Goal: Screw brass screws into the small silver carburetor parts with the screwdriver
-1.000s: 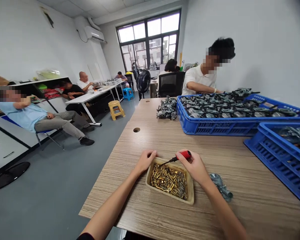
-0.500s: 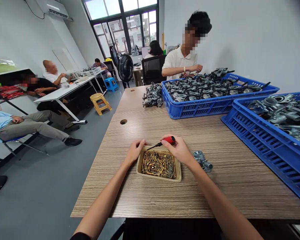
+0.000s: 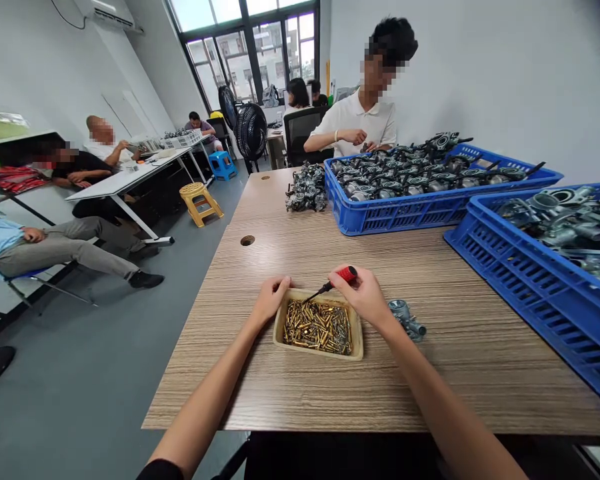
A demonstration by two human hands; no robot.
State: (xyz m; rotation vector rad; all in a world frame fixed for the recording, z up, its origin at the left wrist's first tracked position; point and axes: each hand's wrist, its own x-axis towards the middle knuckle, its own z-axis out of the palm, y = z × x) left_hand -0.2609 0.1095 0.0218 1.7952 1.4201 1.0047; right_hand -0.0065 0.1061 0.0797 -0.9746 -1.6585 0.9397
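On the bench (image 3: pixel 290 397), your right hand (image 3: pixel 367 298) is closed round the red-handled screwdriver (image 3: pixel 347 273), its tip at the brass pieces (image 3: pixel 315 327) in the tray (image 3: pixel 320 353). Your left hand (image 3: pixel 270 299), half curled, is at the tray's corner, its grip unclear. You're apparently probing the pieces; shifting the tip calls for light, steady control.

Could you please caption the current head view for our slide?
Right hand holding a red-handled screwdriver over a tray of small brass-coloured parts, left hand at its rim.
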